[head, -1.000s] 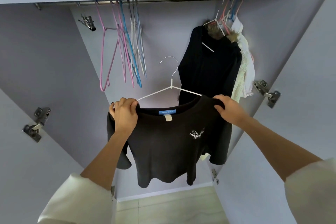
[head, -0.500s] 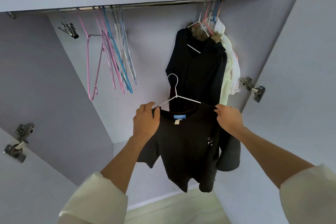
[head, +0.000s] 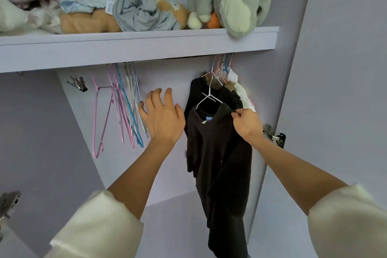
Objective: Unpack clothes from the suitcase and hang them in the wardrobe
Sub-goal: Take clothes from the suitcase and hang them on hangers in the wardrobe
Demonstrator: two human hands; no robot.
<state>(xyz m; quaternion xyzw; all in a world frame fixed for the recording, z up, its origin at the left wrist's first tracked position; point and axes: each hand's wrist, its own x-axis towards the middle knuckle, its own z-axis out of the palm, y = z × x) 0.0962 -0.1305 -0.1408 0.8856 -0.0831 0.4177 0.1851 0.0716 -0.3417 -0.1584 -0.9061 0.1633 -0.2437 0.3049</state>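
Note:
A black T-shirt (head: 219, 157) on a white wire hanger (head: 208, 98) hangs low at the right of the wardrobe, in front of a black coat (head: 229, 95) with a fur collar. My right hand (head: 246, 122) pinches the shirt's right shoulder. My left hand (head: 162, 115) is off the shirt, raised to its left with fingers spread and holding nothing. The hanger's hook reaches up toward the rail (head: 167, 59), its top hidden among the other hangers. The suitcase is out of view.
Several empty pink, blue and white hangers (head: 123, 109) hang left of my left hand, with a metal clip (head: 77, 85) further left. A white garment (head: 240, 90) hangs behind the coat. The shelf (head: 138, 45) above holds plush toys and bundled clothes. Open doors flank both sides.
My left hand let go of the shirt's left shoulder and rose to the left. The shirt moved right and up against the black coat. The view tilted up, showing the shelf.

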